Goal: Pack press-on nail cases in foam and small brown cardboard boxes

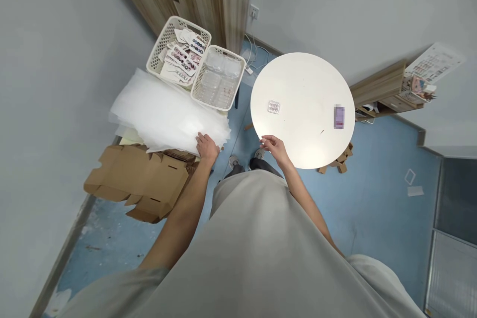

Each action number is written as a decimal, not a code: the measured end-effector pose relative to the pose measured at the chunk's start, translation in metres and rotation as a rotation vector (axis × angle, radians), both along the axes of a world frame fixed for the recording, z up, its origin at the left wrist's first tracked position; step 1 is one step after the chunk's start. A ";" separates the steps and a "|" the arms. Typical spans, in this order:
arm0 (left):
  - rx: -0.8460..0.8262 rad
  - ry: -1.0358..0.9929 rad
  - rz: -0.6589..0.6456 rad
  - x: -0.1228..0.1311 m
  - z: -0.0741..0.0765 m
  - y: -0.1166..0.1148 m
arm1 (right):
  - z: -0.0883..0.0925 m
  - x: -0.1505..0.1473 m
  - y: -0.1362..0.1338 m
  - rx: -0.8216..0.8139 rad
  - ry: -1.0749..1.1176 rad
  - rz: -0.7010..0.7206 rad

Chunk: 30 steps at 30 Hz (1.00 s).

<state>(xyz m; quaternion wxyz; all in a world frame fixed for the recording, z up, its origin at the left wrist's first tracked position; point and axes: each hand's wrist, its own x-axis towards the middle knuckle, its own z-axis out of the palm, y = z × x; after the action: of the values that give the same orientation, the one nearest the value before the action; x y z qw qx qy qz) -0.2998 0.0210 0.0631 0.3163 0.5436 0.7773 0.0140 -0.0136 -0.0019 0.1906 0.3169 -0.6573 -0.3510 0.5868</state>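
My left hand [207, 148] rests on the near right edge of a stack of thin white foam sheets [167, 109]. Its fingers lie apart on the top sheet, and the thumb's side is partly hidden. Over the near left rim of a round white table [298, 144] hovers my right hand [274, 147], its fingers loosely bent and slightly apart, with nothing visible in them. A small clear plastic case [274, 107] with rows of small pieces inside lies on the table, beyond the right hand.
Behind the foam stand a white basket [158, 52] of printed cards and another basket [240, 79] holding clear plastic trays. Flattened cardboard boxes [149, 179] jut out below the foam. A blurred purple item [339, 117] lies on the table's right side. A wooden shelf [383, 82] stands right.
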 end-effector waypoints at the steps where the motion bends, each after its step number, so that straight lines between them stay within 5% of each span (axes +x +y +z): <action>1: 0.005 -0.006 0.008 0.000 0.001 0.000 | 0.000 -0.003 0.001 0.005 0.003 0.010; 7: 0.066 -0.107 0.148 -0.017 0.014 0.006 | -0.003 -0.012 -0.004 0.012 0.017 0.026; 11: 0.261 -0.187 0.326 -0.024 0.042 0.002 | -0.004 -0.014 -0.013 0.016 0.040 0.039; 14: 0.448 -0.320 0.296 -0.012 0.069 -0.003 | 0.001 -0.015 -0.014 0.010 0.054 0.058; 21: 0.553 -0.490 0.058 0.069 0.107 -0.006 | 0.019 -0.012 0.008 0.079 0.230 0.125; 26: 0.639 -0.489 -0.497 0.140 0.118 0.002 | 0.024 0.018 0.023 0.203 0.387 0.153; 30: 0.647 -0.371 -0.848 0.194 0.122 0.021 | 0.019 0.066 0.029 0.219 0.364 -0.001</action>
<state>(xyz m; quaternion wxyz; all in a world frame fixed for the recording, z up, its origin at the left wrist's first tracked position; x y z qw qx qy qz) -0.1062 0.0417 0.1852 0.2428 0.8662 0.3782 0.2185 0.0521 0.0269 0.2096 0.4450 -0.5023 -0.3493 0.6539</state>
